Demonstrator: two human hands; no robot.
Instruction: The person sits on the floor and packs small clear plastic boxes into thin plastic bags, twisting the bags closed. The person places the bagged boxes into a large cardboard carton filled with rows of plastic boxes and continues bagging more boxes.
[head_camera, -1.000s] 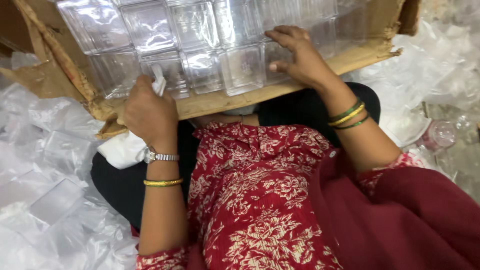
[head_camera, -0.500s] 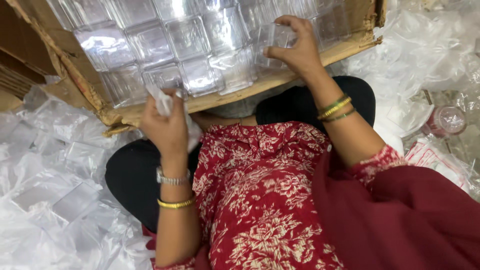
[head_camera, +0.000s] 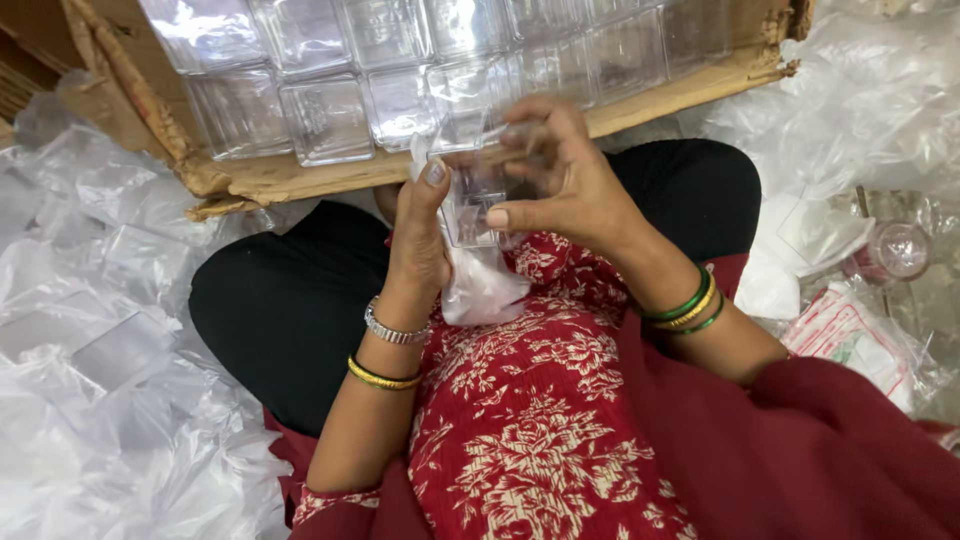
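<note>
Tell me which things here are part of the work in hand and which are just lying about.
In use: clear plastic box held by the left hand and right hand; white cloth; cardboard carton of clear boxes.
Lying about: crumpled plastic sheets; small round lid; printed bag.

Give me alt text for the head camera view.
Both hands hold a small clear plastic box over the lap, left hand also gripping a white cloth, right hand opposite. A cardboard carton of similar boxes sits ahead.

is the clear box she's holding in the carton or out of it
Out: both hands, left hand and right hand, hold the clear plastic box above her lap, clear of the cardboard carton.
</note>
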